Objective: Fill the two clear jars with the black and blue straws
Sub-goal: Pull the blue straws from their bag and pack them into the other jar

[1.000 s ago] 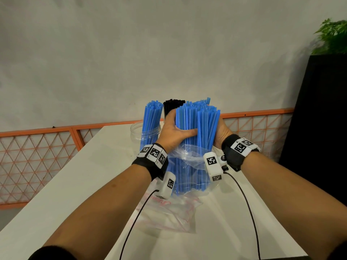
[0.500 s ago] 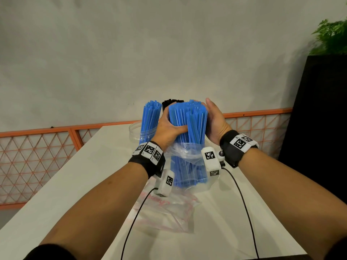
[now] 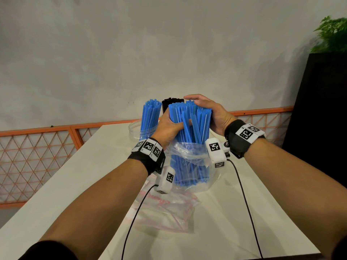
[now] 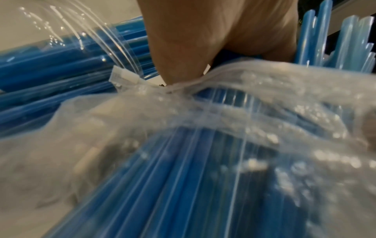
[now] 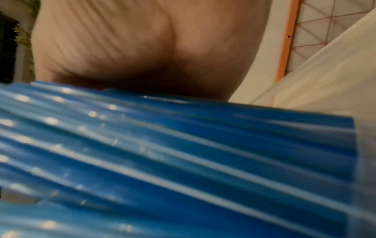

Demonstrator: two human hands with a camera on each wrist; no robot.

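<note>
A thick bundle of blue straws [image 3: 191,132] stands upright on the white table [image 3: 75,177], its lower half inside a clear plastic bag [image 3: 189,154]. My left hand [image 3: 169,126] grips the bundle's left side, thumb across the front. My right hand [image 3: 210,113] wraps the right side, fingers curled over the straw tops. Behind, a clear jar [image 3: 138,131] holds fewer blue straws [image 3: 150,117]. Black straws [image 3: 171,103] show behind the bundle; their jar is hidden. In the wrist views, the blue straws [image 4: 183,185] [image 5: 183,153] and bag [image 4: 223,109] fill the frame.
An empty clear bag with red print [image 3: 165,211] lies flat on the table in front of the bundle. An orange lattice fence [image 3: 37,156] runs behind the table. A black cabinet [image 3: 323,119] with a green plant [image 3: 332,32] stands at the right.
My right hand has climbed from the bundle's side to curl over the straw tops. The bundle has been squeezed tighter and looks more uneven at the top. The left hand keeps its grip.
</note>
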